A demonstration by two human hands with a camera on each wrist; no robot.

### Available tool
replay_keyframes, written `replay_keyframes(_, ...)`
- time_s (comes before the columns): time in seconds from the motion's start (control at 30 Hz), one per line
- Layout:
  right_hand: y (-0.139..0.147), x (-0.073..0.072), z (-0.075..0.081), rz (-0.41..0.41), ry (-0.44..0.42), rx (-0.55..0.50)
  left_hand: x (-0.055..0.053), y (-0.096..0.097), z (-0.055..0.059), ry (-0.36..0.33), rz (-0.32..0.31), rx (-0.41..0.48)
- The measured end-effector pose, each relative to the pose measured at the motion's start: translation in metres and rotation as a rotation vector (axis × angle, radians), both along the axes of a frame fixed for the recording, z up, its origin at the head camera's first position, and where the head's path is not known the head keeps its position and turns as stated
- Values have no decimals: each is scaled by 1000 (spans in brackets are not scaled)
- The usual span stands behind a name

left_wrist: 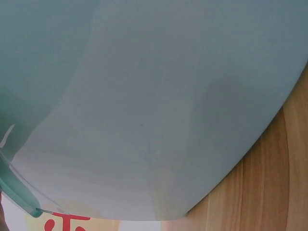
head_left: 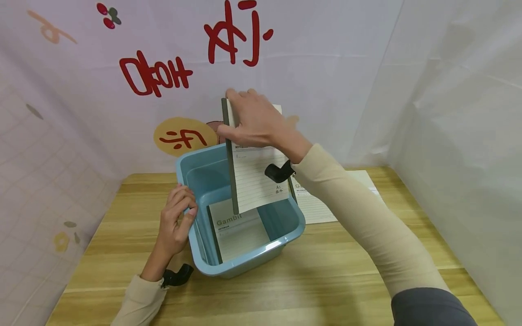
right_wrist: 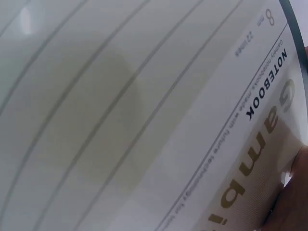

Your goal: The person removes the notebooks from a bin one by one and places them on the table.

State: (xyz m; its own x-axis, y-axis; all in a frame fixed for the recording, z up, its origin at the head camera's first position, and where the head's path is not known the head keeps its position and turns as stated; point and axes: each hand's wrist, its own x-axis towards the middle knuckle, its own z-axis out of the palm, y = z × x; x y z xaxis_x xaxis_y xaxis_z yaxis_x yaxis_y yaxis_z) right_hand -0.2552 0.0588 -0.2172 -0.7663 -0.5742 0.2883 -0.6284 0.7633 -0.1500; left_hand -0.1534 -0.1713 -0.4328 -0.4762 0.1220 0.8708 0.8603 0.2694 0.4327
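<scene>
My right hand (head_left: 257,120) grips a cream notebook (head_left: 258,181) with a dark green spine by its top edge. The notebook hangs upright over the blue plastic bin (head_left: 291,226), its lower edge just within the bin's opening. Its lined cover and "Gambit NOTEBOOK" print fill the right wrist view. My left hand (head_left: 177,222) holds the bin's left rim, fingers curled over it. Inside the bin lies a second Gambit notebook (head_left: 240,237), partly hidden by the held one. In the left wrist view the bin's outer wall (left_wrist: 144,106) takes up most of the picture.
Another notebook (head_left: 316,206) lies on the wooden table (head_left: 326,271) right of the bin, partly behind my right forearm. White cloth (head_left: 334,90) with red lettering hangs behind the table, and more cloth borders both sides.
</scene>
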Motion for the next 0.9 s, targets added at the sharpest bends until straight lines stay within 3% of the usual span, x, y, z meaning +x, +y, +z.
replay_keyframes(0.2,23,0,11,30,-49,-157,-1,-1,1,-1,-2,6)
replay_keyframes(0.3,33,0,15,42,-23,-188,-2,-1,2,-13,1,0)
replay_keyframes(0.63,74,1,13,-41,43,-130,-2,-3,1,-43,12,-17)
replay_keyframes(0.9,117,1,-12,-92,53,-35,0,-4,0,-49,15,-26)
